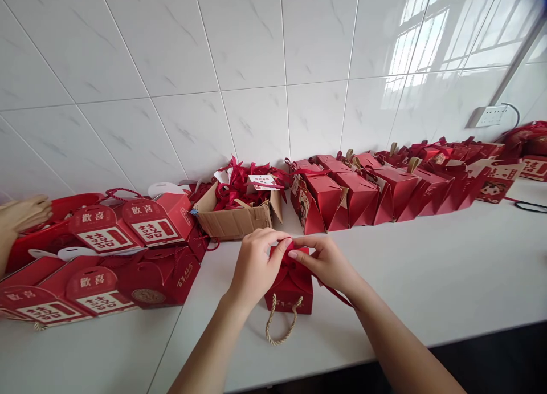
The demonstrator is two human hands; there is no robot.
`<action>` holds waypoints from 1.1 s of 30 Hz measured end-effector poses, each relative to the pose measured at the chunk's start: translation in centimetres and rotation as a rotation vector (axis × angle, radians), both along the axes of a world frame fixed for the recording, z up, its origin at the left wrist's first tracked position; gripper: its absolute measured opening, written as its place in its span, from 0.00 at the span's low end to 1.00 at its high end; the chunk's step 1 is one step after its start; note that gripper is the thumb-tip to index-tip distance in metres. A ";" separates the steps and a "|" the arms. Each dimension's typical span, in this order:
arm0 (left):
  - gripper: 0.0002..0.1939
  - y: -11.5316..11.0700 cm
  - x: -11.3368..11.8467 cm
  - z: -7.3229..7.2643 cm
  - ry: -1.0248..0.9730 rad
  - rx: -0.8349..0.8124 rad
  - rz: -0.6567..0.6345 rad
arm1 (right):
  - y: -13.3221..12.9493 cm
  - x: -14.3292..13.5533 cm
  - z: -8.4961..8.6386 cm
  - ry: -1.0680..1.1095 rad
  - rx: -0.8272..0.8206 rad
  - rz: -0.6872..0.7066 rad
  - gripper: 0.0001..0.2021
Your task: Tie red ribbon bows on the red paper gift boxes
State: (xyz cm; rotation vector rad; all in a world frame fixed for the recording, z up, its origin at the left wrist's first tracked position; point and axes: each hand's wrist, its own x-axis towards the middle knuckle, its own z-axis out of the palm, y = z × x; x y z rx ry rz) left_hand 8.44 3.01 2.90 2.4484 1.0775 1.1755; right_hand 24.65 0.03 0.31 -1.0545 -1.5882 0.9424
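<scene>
A small red gift box (pixel 301 291) stands on the white table in front of me, its twisted gold cord handle (pixel 280 341) hanging down over the near side. Above its top, my left hand (pixel 260 260) pinches a red ribbon (pixel 335 294) between thumb and fingers. My right hand (pixel 322 262) pinches the same ribbon close by, and the fingertips of both hands nearly meet. One end of the ribbon trails down beneath my right wrist. My fingers partly hide the box top and the ribbon's middle.
A cardboard carton (pixel 234 222) full of red ribbons and tags stands behind the box. Red gift boxes (pixel 105 231) are stacked at left; a row of red boxes (pixel 363 191) runs rightward along the tiled wall. Another person's hand (pixel 28 211) reaches into a red basin (pixel 77 202) at far left.
</scene>
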 end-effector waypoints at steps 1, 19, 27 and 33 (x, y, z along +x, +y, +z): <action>0.09 -0.1 0.1 0.1 0.005 0.019 -0.008 | 0.0 -0.1 0.0 0.007 0.003 -0.002 0.15; 0.21 0.2 -4.0 -3.9 -0.108 -0.790 0.009 | 0.1 0.3 -0.8 -0.036 -0.050 0.154 0.15; 0.23 0.2 -4.4 -3.3 -0.077 -0.742 0.008 | 0.2 0.0 -0.6 -0.090 -0.026 0.111 0.13; 0.23 0.1 -4.4 -3.1 -0.062 -0.707 0.013 | -0.1 0.1 -0.4 -0.043 -0.031 0.142 0.14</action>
